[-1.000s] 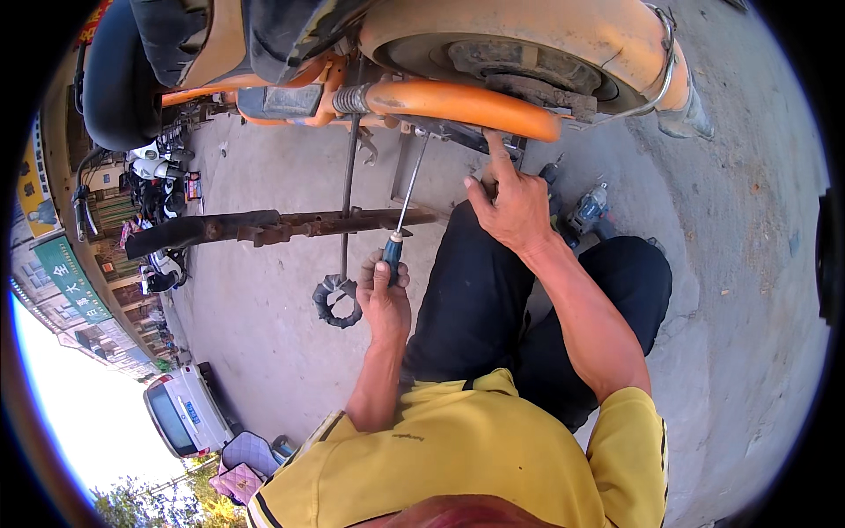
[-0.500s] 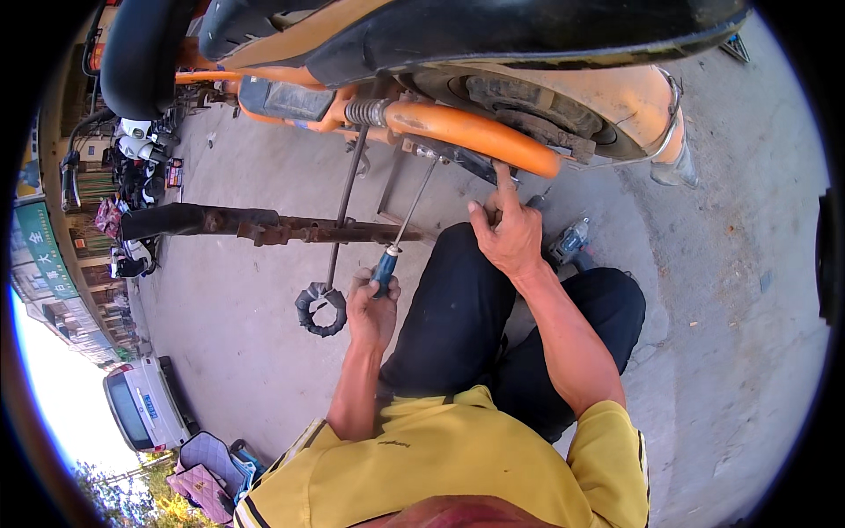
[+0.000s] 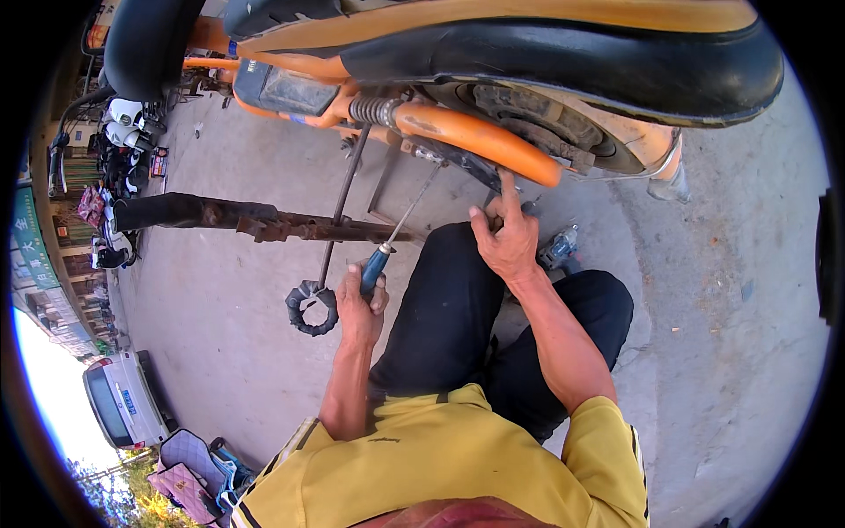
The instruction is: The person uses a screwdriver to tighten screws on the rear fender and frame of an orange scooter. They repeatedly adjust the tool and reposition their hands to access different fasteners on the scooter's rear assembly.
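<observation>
My left hand is closed around the blue handle of a screwdriver. Its long thin shaft slants up to a small metal fitting under an orange tubular arm of the two-wheeler; whether the tip touches is too small to tell. My right hand has its index finger stretched up to the dark part beneath the arm's rear end. The thumb stands apart, the other fingers are bent, and nothing shows in that hand. Behind the arm sits the wheel, partly covered by the orange fender and black seat.
A blue-grey power tool lies on the ground by my right knee. Left of my legs are a rusty stand bar with a black sleeve and a rod ending in a black-wrapped ring. Parked scooters and a silver car stand farther left.
The view has shifted slightly, with more of the seat showing. My left hand and the screwdriver sit a little farther left. The right index finger stays at the same part.
</observation>
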Tool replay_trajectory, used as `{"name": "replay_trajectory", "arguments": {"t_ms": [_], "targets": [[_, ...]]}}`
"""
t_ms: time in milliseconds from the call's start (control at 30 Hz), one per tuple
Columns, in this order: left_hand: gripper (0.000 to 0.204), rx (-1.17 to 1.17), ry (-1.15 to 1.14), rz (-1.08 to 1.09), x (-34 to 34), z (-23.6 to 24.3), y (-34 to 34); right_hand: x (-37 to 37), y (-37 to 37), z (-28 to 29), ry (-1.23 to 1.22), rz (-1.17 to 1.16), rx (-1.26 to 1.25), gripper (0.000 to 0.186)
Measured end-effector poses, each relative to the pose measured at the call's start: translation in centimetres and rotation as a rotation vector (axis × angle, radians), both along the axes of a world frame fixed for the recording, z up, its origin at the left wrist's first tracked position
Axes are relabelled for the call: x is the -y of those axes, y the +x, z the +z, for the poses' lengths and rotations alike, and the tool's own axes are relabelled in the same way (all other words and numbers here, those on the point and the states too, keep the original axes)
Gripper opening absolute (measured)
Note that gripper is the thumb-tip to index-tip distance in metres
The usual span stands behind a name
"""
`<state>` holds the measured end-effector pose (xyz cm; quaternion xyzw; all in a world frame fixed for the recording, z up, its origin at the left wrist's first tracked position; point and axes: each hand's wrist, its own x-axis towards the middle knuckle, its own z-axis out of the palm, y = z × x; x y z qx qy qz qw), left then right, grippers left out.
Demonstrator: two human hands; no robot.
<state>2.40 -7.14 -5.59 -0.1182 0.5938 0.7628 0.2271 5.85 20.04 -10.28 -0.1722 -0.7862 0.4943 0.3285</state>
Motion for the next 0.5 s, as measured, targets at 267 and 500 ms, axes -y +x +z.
{"name": "replay_trajectory", "arguments": {"t_ms": [267, 500], "targets": [[0.028, -0.48, -0.428, -0.069, 0.7, -2.0, 0.6, -0.2, -0.2, -0.1, 0.03, 0.008, 0.01, 0.073], [0.034, -0.286, -0.359, -0.005, 0.0, -1.2, 0.0, 0.1, -0.3, -0.3, -0.036, 0.027, 0.001, 0.072]]}}
